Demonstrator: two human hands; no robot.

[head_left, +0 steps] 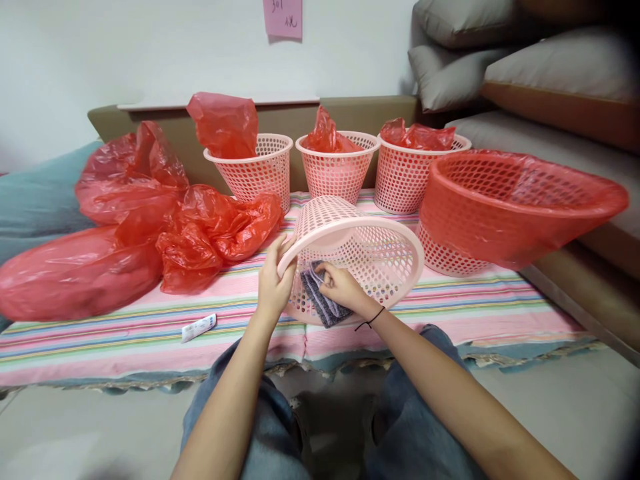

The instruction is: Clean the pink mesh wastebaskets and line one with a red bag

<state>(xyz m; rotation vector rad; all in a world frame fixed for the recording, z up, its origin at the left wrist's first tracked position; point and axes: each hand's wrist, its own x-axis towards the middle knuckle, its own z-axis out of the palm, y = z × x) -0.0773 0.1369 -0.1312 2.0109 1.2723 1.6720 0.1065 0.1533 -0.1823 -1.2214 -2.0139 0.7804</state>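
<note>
Striped cover (250, 300), hands (275, 279) holding tilted basket (345, 227), gray cloth (324, 307)

I look forward and down from the wearer's head, the held basket (323, 235) close at frame centre, the knees (443, 343) low in frame, the wall (150, 53) farther off across the top.

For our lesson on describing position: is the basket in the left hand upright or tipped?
Tipped: the pink basket has its open mouth facing the camera, base pointing away, the left hand gripping its rim.
</note>
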